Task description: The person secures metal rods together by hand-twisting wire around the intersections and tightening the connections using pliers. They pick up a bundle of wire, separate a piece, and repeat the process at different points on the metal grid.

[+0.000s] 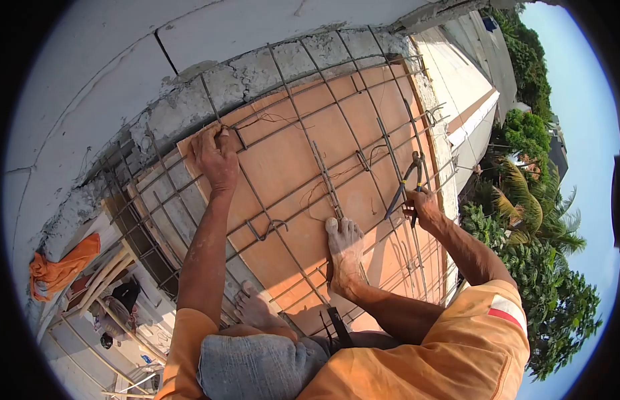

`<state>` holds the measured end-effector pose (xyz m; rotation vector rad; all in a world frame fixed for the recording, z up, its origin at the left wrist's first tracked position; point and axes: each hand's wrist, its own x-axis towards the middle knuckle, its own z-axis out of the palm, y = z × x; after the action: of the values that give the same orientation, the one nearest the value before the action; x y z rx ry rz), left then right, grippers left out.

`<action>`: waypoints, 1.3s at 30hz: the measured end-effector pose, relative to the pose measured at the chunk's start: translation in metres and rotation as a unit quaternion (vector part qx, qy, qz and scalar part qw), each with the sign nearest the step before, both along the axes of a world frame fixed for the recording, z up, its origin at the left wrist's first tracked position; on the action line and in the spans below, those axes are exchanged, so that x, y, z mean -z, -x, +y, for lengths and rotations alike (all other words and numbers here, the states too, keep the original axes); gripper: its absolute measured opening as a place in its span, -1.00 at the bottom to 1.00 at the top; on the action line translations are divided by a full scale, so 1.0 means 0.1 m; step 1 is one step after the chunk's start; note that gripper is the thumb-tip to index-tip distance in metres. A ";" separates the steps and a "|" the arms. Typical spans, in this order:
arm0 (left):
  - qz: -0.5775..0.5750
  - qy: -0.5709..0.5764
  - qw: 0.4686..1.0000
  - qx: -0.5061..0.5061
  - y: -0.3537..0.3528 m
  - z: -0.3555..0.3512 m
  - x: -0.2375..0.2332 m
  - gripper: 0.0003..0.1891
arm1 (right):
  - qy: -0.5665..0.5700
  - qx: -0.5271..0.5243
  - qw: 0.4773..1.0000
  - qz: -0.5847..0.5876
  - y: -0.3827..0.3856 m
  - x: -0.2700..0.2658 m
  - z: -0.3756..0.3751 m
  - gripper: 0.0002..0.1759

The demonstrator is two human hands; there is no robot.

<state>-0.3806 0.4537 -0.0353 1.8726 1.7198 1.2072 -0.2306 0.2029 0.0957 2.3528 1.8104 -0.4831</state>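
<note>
I squat barefoot on a grid of steel rebar (323,167) laid over an orange-brown plywood form (290,147). My left hand (216,159) grips a bar at the plywood's far left corner, close to the broken concrete edge. In my right hand (422,205) is a pair of pliers (404,183), jaws pointing away from me at a rebar crossing near the right edge. Thin tie wire (313,200) lies looped on the plywood between my hands. My feet (343,250) rest on the bars.
A white concrete wall (110,87) with a chipped edge curves along the far side. Beyond the form's right edge is a drop to trees (536,220) and rooftops. At lower left, an orange cloth (60,267) and wooden poles (106,273) lie on a level below.
</note>
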 end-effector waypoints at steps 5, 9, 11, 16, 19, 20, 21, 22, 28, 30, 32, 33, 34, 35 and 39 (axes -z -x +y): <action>-0.002 -0.027 1.000 -0.016 -0.02 0.00 -0.09 -0.84 | 0.001 0.386 0.890 0.243 -2.35 0.39 -0.08 -0.78; -0.050 -0.028 0.998 -0.015 -0.02 0.01 -0.10 -0.89 | -0.062 0.435 0.847 0.299 -2.07 0.11 0.07 -0.85; -0.029 -0.047 0.998 -0.037 -0.01 0.02 -0.10 -0.91 | -0.074 0.410 0.854 0.312 -1.98 -0.09 0.07 -0.84; -0.048 -0.044 0.997 -0.031 0.02 0.04 -0.04 -0.89 | -0.084 0.368 0.872 0.312 -2.29 -0.37 -0.25 -0.87; -0.060 -0.039 0.997 -0.035 0.03 0.03 -0.06 -0.88 | -0.046 0.133 0.990 0.000 0.01 0.62 -0.23 -0.89; -0.072 -0.037 0.996 -0.038 0.04 0.03 -0.06 -0.87 | -0.056 0.063 0.993 -0.079 -0.08 0.89 -0.39 -0.90; -0.069 -0.040 0.996 -0.048 0.05 0.04 -0.05 -0.87 | -0.069 -0.007 0.985 -0.159 -0.25 1.12 -0.54 -0.92; -0.083 -0.036 0.995 -0.040 0.05 0.02 -0.06 -0.85 | -0.071 -0.057 0.985 -0.144 -0.44 0.60 -0.01 -0.85; -0.119 -0.024 0.992 -0.035 0.08 0.03 -0.10 -0.87 | -0.136 -0.403 0.899 -0.107 -0.44 -1.24 2.44 -0.69; -0.115 -0.034 0.992 -0.034 0.09 0.01 -0.11 -0.87 | -0.115 -0.444 0.883 -0.100 -0.32 -0.96 2.72 -0.70; -0.118 -0.027 0.992 -0.036 0.09 0.00 -0.10 -0.87 | -0.019 -0.482 0.859 -0.172 -0.27 -0.71 2.88 -0.71; -0.120 -0.021 0.992 -0.031 0.09 0.01 -0.09 -0.88 | -0.018 -0.487 0.856 -0.173 -0.27 -0.65 2.90 -0.71; -0.121 -0.021 0.992 -0.036 0.10 0.01 -0.08 -0.88 | 0.001 -0.496 0.847 -0.190 -0.26 -0.59 2.93 -0.70; -0.112 -0.019 0.993 -0.039 0.09 0.01 -0.07 -0.88 | 0.021 -0.505 0.838 -0.207 -0.27 -0.55 2.96 -0.70; -0.105 -0.035 0.993 -0.049 0.07 0.02 -0.02 -0.87 | -0.026 -0.536 0.822 -0.191 -0.26 -0.43 2.98 -0.70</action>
<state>-0.3876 0.4553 -0.0331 1.6479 1.6896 1.4628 -0.2041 0.5008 0.1390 0.9657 2.4788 0.1883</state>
